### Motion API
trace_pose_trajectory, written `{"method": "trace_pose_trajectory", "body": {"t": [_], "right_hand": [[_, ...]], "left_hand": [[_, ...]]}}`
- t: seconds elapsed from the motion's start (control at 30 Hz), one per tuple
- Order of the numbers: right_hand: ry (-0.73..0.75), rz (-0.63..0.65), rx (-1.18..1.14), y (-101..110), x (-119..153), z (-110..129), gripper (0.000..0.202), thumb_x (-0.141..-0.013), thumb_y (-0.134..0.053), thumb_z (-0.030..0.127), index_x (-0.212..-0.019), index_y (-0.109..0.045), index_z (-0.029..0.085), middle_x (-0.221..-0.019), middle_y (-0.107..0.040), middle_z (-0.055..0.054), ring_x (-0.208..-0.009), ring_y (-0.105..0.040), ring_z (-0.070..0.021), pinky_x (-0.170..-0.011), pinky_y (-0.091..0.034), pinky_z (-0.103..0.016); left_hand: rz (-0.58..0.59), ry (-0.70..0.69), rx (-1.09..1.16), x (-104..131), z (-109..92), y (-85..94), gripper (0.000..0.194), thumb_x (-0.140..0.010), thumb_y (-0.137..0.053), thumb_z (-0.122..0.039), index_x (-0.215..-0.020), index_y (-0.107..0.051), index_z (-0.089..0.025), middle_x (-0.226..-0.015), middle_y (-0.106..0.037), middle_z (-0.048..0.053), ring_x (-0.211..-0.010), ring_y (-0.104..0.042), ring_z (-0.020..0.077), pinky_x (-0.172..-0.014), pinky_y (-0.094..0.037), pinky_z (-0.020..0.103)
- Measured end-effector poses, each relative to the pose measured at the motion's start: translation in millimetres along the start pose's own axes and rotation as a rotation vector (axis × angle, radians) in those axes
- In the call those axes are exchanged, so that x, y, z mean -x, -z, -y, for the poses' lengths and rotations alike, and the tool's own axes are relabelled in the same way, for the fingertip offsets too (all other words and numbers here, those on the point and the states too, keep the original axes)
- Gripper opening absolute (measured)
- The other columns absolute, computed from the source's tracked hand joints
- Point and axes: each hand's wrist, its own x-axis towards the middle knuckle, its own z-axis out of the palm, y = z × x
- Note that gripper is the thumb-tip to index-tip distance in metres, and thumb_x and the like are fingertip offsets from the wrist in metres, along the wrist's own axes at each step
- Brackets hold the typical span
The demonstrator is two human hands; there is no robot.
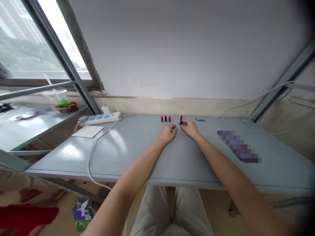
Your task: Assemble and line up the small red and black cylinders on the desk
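My right hand pinches a small black cylinder between thumb and fingertips, just above the grey tabletop. Directly behind that piece is a red cylinder, slightly tilted in view. Close by on the left, my left hand has its fingers curled together; what they hold, if anything, is too small to make out. Beyond it, a red cylinder, a black cylinder and another red cylinder stand upright in a row. Several small metal pieces lie to the right of my right hand.
A phone with a blurred screen lies at right on the grey table. At left are a white power strip, a flat white box and a cable hanging over the front edge. Metal posts flank the table; a wall closes the back.
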Motion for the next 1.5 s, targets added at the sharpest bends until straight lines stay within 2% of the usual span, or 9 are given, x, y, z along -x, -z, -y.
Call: {"method": "trace_pose_trajectory", "body": {"t": [0.1, 0.3, 0.7, 1.0, 1.5], "right_hand": [[-0.056, 0.0, 0.019, 1, -11, -10, 0.014, -0.071, -0.061, 0.028, -0.076, -0.067, 0.017, -0.072, -0.066, -0.004, -0.067, -0.058, -0.0153, -0.059, -0.038, -0.023], [-0.103, 0.013, 0.099, -2, -26, -23, 0.016, -0.07, -0.061, 0.031, -0.075, -0.068, 0.017, -0.074, -0.067, -0.006, -0.07, -0.059, -0.0168, -0.06, -0.039, -0.024], [-0.145, 0.008, 0.174, -11, -36, -17, 0.015, -0.073, -0.058, 0.029, -0.074, -0.068, 0.018, -0.077, -0.068, -0.007, -0.075, -0.06, -0.0182, -0.063, -0.04, -0.024], [-0.182, 0.004, 0.174, -17, -39, -16, 0.018, -0.074, -0.057, 0.032, -0.073, -0.068, 0.018, -0.076, -0.068, -0.009, -0.074, -0.061, -0.019, -0.063, -0.041, -0.025], [-0.212, 0.03, 0.211, -21, -41, -18, 0.02, -0.076, -0.058, 0.033, -0.082, -0.068, 0.018, -0.085, -0.068, -0.01, -0.081, -0.062, -0.0193, -0.069, -0.042, -0.026]], "left_hand": [[0.021, -0.021, -0.04, -1, 1, 0.5, 0.024, -0.083, -0.045, -0.026, -0.09, -0.066, -0.015, -0.083, -0.068, 0.006, -0.07, -0.058, 0.0151, -0.07, -0.046, 0.028], [0.049, -0.023, -0.039, 0, -3, 2.9, 0.025, -0.082, -0.045, -0.026, -0.087, -0.067, -0.015, -0.076, -0.067, 0.006, -0.064, -0.056, 0.0138, -0.067, -0.045, 0.027], [0.057, -0.022, -0.07, 2, -7, 4.4, 0.025, -0.082, -0.044, -0.023, -0.086, -0.067, -0.014, -0.076, -0.066, 0.006, -0.062, -0.053, 0.0123, -0.066, -0.043, 0.025], [0.053, -0.049, -0.073, 0, -1, 0.8, 0.025, -0.082, -0.044, -0.024, -0.085, -0.066, -0.014, -0.076, -0.066, 0.005, -0.062, -0.053, 0.0119, -0.064, -0.042, 0.024], [0.059, -0.03, -0.074, 2, -5, 3.2, 0.025, -0.082, -0.044, -0.023, -0.086, -0.067, -0.014, -0.077, -0.066, 0.006, -0.064, -0.054, 0.0129, -0.067, -0.043, 0.025]]}}
